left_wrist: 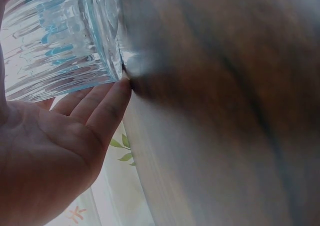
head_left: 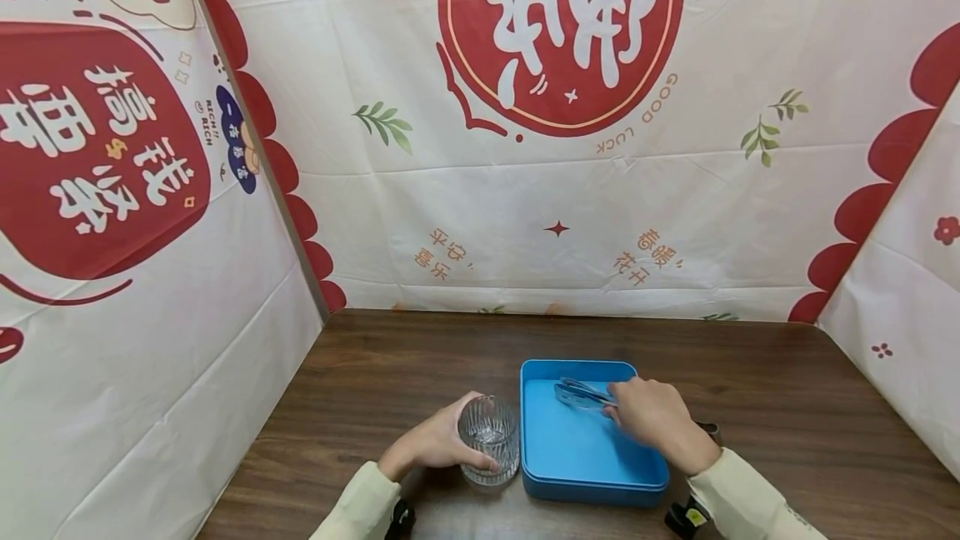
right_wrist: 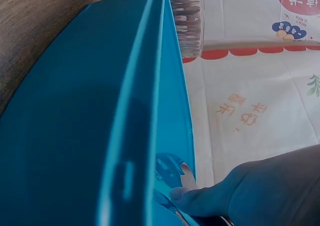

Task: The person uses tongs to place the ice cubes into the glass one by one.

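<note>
A clear ribbed glass point(head_left: 489, 432) stands upright on the table just left of the blue box. My left hand point(head_left: 447, 433) grips it from the left, thumb across the near side; in the left wrist view the fingers point(left_wrist: 107, 105) reach round near its base. Inside the shallow blue box point(head_left: 581, 486) are metal tongs point(head_left: 579, 394), their heads pointing left. My right hand point(head_left: 656, 417) holds the tongs by the handle end, over the box's right side. In the right wrist view the box wall point(right_wrist: 65, 116) hides part of the tongs.
A dark wood-grain table point(head_left: 405, 357) lies under everything. White printed cloth point(head_left: 525, 215) rises behind it and along both sides. Dark straps with small devices sit at both wrists.
</note>
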### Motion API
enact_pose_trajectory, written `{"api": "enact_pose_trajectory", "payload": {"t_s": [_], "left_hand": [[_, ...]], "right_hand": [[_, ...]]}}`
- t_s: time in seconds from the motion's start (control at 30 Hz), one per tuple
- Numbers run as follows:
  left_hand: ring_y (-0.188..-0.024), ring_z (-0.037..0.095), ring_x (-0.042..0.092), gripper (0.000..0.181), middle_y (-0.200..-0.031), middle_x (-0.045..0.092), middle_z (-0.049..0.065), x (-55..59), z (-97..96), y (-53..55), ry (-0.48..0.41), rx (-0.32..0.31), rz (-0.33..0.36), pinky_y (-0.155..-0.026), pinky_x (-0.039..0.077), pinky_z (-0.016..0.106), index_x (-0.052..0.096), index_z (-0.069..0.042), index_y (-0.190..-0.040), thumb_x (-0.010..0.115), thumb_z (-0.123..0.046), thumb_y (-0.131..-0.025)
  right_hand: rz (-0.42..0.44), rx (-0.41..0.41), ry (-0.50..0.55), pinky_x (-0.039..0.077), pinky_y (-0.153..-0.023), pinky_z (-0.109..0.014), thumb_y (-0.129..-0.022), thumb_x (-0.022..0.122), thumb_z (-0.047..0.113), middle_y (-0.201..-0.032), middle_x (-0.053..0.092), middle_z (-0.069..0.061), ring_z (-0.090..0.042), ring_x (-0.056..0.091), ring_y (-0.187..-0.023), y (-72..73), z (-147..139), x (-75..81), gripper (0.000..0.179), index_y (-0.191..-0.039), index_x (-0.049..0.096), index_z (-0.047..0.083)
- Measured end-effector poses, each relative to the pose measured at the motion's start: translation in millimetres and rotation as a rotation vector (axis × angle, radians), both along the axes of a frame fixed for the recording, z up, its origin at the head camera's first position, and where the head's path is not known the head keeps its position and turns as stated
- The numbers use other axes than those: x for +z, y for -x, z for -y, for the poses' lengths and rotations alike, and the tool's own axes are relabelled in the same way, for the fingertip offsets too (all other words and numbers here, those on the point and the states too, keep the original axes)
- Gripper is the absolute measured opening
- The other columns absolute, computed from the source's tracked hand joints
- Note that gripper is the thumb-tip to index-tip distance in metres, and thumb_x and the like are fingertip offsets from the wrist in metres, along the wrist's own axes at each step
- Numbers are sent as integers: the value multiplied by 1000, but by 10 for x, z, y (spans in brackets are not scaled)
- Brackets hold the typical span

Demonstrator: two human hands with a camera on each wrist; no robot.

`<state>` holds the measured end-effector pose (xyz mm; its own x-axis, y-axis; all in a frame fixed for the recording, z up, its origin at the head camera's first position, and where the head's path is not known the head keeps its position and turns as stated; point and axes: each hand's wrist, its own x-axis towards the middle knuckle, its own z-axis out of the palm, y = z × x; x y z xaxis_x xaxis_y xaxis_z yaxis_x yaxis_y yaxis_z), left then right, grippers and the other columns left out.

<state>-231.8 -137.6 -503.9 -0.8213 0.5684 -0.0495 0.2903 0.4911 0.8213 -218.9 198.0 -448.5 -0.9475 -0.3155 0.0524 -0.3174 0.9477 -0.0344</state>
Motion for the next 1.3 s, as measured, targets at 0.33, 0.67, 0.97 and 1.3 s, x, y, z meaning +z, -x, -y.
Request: {"api": "enact_pose_trajectory", "payload": {"t_s": [0.33, 0.67, 0.97, 1.3], "left_hand": [[-100, 10, 60, 75, -114, 61, -7, 6, -3, -3, 9, 0, -8, -85, 50, 31, 47, -28, -131, 89, -39, -70], [-100, 10, 60, 74, -114, 61, -7, 9, 2, -5, 10, 4, -1, -85, 50, 32, 47, -29, -130, 89, -40, -70], [-100, 11, 60, 74, -115, 60, -7, 3, 5, 0, 10, 4, 11, -84, 51, 32, 47, -29, -130, 89, -39, -71], [-100, 11, 60, 73, -116, 60, -7, -2, 6, 5, 8, 3, 16, -85, 51, 32, 47, -30, -131, 89, -38, -71]], "right_hand": [[-28, 18, -21, 41, -44, -28, -88, 73, 30, -67, 59, -3, -14, 45, -51, -7, -11, -28, 25, -101, 71, 9], [-53, 32, 3, 36, -42, -27, -88, 73, 30, -57, 46, 3, -12, 42, -48, -8, -21, -48, 19, -92, 69, 12], [-33, 22, 48, 34, -42, -27, -89, 72, 32, -56, 44, 4, -12, 42, -48, -10, -11, -43, 20, -93, 68, 12], [-69, 31, 85, 29, -42, -26, -90, 71, 33, -55, 38, 3, -12, 39, -47, -10, -16, -23, 23, -80, 59, 16]]}}
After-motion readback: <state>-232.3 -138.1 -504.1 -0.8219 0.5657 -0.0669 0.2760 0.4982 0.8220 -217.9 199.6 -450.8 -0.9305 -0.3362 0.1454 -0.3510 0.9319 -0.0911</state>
